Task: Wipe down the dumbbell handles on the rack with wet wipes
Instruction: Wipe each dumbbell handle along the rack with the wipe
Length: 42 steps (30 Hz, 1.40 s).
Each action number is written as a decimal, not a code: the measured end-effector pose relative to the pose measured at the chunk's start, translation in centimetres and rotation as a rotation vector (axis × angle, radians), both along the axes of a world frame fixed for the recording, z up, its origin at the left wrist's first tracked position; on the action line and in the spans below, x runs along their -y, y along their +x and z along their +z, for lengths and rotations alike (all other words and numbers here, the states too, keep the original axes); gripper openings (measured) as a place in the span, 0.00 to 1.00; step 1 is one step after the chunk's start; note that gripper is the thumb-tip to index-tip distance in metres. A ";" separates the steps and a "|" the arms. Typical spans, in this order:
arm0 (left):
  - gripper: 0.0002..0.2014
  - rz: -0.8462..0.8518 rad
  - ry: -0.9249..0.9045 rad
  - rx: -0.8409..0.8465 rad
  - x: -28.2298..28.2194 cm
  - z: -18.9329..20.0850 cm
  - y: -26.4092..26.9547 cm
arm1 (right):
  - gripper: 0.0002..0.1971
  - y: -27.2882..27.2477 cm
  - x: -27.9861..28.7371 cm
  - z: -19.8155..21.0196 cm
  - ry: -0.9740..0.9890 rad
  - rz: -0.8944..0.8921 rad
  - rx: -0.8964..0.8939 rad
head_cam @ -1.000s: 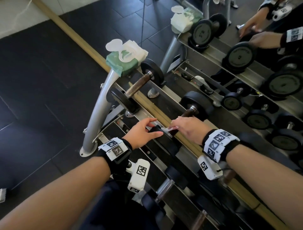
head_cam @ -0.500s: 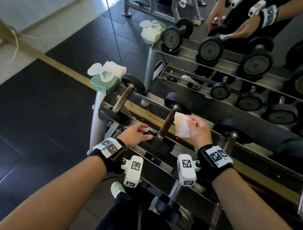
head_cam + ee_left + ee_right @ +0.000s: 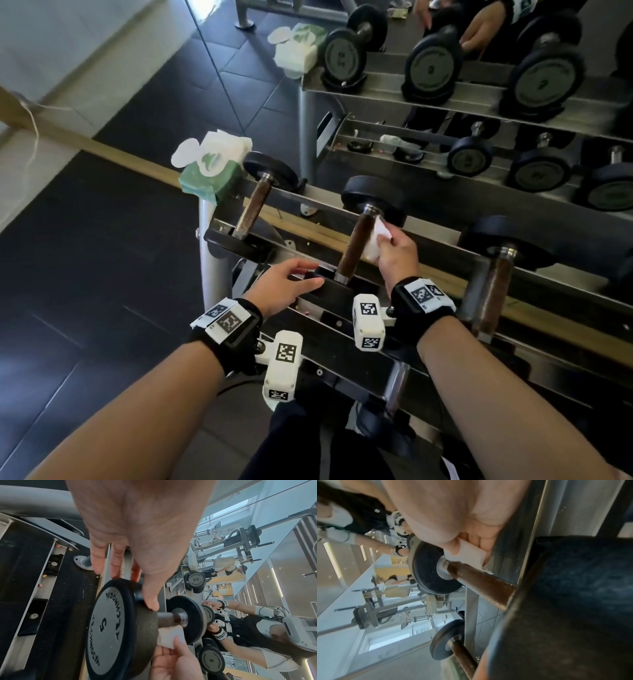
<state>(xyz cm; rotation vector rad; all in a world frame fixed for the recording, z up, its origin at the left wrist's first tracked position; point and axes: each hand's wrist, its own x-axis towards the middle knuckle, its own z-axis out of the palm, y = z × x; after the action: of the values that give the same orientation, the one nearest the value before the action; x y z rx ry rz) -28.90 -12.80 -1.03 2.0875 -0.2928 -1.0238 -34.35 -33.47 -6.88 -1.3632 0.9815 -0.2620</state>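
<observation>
The middle dumbbell on the top rack shelf has a rusty brown handle point(image 3: 356, 248) point(image 3: 481, 582) point(image 3: 167, 618). My right hand point(image 3: 394, 251) pinches a folded white wet wipe point(image 3: 375, 240) point(image 3: 467, 555) point(image 3: 169, 635) against the handle's right side, close to the far weight. My left hand point(image 3: 286, 286) point(image 3: 137, 545) rests with fingers out on the near black weight point(image 3: 109, 626) of that dumbbell. A second rusty-handled dumbbell point(image 3: 253, 209) lies to the left and a third point(image 3: 493, 291) to the right.
A green pack of wet wipes point(image 3: 212, 168) with its lid open sits on the rack's left end. A mirror behind shows the rack point(image 3: 411, 89) and my hands reflected. Lower shelves hold more dumbbells point(image 3: 394, 383). Dark tile floor point(image 3: 85, 274) lies to the left.
My right hand lifted the wipe off the near end of the handle, and now holds it against the handle's far end. The left hand stayed on the near weight. The view shifted.
</observation>
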 end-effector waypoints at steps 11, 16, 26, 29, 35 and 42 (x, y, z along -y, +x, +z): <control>0.18 0.017 -0.042 -0.035 -0.3 -0.7 0.2 | 0.23 -2.0 -1.6 -0.3 0.003 0.114 0.106; 0.17 0.049 -0.072 -0.069 -0.3 -0.9 0.2 | 0.21 -5.6 -3.3 -0.6 0.037 0.244 0.113; 0.13 0.035 -0.092 -0.095 -0.5 -1.0 0.1 | 0.27 -1.9 -1.4 0.0 0.074 0.067 0.146; 0.13 0.053 -0.112 -0.126 -0.5 -0.9 0.0 | 0.32 -2.2 -1.8 -0.1 0.097 0.113 0.136; 0.15 0.087 -0.128 -0.130 -0.5 -0.9 -0.1 | 0.31 -5.1 -3.0 0.0 0.107 0.208 0.081; 0.15 0.115 -0.162 -0.154 -0.4 -0.9 -0.4 | 0.15 -5.7 -2.6 1.0 0.058 -0.041 0.071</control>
<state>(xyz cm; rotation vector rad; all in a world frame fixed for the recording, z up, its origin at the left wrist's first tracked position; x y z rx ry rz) -29.32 -12.39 -1.90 1.8475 -0.1698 -1.0492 -40.00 -30.85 -5.83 -1.2739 0.9514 -0.3089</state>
